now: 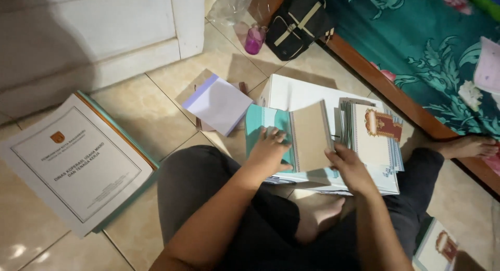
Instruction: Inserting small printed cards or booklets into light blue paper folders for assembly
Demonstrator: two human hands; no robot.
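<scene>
The left hand [270,148] lies flat, fingers spread and relaxed, pressing on the teal cardboard cover [263,126] of a thin spiral-bound booklet. The right hand [350,167] pinches the lower edge of that booklet's raised tan page [311,142], thumb on top and fingers curled beneath. The booklet rests on a flat white box [297,94], just left of a stack of similar white-fronted booklets [371,141]. Well left of the box lies a large white-covered report [73,161] on the tiled floor [156,115].
</scene>
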